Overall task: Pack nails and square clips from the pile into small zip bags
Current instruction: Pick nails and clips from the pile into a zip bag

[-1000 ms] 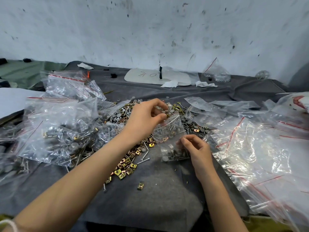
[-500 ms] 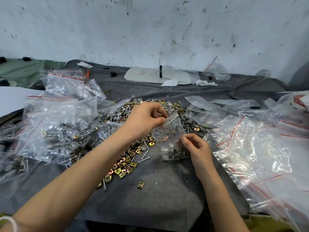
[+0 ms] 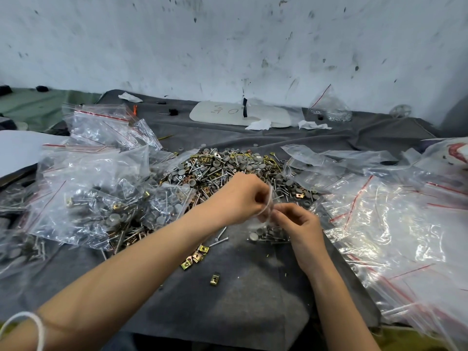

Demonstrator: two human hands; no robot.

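Left hand and right hand both pinch the small zip bag at its mouth, probably sealing it, loaded bottom resting on the tabletop just beside the pile.

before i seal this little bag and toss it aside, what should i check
1. Grip on bag mouth: left hand and right hand both pinch the small zip bag: ok.
2. Nails sit in the bag's bottom: ok.
3. Clips inside too: cannot tell, blurred.
4. Zip pressed closed: cannot tell.
5. Strays gathered: a stray square clip lies apart from the pile: not ok.
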